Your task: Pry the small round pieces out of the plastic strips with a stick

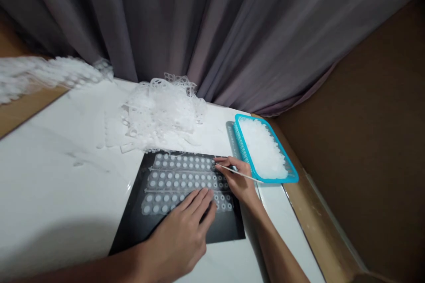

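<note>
Translucent plastic sheets (pixel 181 184) with rows of round white caps lie side by side on a black mat (pixel 133 221). My left hand (pixel 189 225) rests on the nearest sheet, its fingers stretched out and its palm hidden. In my right hand (pixel 237 177) is a thin white stick (pixel 244 174), pinched between the fingers, with its tip at the right end of the farthest sheet. Toward the right ends of the sheets, the round spots show dark centres instead of plain white tops.
Behind the mat, a loose pile of clear, hole-punched plastic pieces (pixel 166 106) spreads over the white tabletop (pixel 59 163). A blue basket (pixel 292 177) full of small white pieces (pixel 262 148) stands at the right. More white plastic (pixel 53 73) lies far left, and a grey curtain (pixel 159 17) hangs behind.
</note>
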Motion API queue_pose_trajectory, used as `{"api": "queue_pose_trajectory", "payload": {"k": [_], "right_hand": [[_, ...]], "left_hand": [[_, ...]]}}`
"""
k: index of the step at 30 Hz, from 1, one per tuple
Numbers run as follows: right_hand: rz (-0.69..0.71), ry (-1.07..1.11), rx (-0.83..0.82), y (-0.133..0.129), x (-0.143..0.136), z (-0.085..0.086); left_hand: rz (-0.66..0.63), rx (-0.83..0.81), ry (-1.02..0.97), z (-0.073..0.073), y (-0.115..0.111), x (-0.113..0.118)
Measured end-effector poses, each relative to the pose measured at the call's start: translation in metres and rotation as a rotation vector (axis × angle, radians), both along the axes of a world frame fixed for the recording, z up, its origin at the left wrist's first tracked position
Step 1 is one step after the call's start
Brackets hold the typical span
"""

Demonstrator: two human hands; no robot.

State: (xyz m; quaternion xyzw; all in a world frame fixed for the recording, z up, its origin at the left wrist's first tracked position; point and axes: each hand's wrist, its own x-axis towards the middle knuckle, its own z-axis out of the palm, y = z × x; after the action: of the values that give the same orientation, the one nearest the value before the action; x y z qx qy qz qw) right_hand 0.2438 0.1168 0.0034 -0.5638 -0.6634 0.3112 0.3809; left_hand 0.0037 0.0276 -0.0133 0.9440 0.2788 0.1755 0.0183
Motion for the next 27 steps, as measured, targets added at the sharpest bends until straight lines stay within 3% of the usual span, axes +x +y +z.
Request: {"api": "queue_pose_trajectory", "payload": {"k": [6,13,22,27], "right_hand": [[0.038,0.0,0.051,0.002,0.005,-0.011],[0.088,-0.064,0.148,0.008,0.006,-0.017],[-0.053,-0.053,0.21,0.01,-0.005,-0.029],[-0.141,0.05,0.199,0.014,-0.009,-0.032]], "left_hand": [[-0.022,-0.049,0.021,0.001,0.002,-0.003],[0.017,-0.088,-0.077,-0.008,0.002,0.0],[0.035,-0.057,-0.075,-0.011,0.01,0.01],[0.011,-0.035,-0.103,-0.015,0.012,0.0]]}}
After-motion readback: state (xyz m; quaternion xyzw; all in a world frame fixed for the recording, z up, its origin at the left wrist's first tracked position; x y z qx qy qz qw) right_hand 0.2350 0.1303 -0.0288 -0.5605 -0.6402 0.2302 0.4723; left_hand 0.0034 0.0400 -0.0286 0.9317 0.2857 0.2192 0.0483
